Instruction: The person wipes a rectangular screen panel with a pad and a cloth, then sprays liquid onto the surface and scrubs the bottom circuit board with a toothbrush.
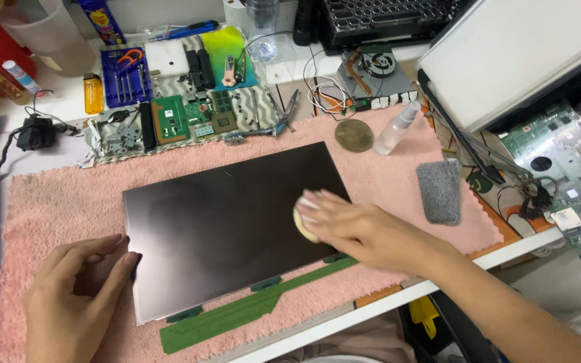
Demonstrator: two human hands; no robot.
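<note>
A bare dark laptop screen panel lies flat on a pink towel, with a green circuit strip along its near edge. My right hand presses a small pale round pad onto the panel's right side. At the panel's left edge rests my left hand, fingertips touching the corner and holding nothing.
A grey cloth, a small clear spray bottle and a round brown disc sit on the towel's far right. Circuit boards, a cooling fan, tools and a yellow lighter lie behind. A motherboard is at right.
</note>
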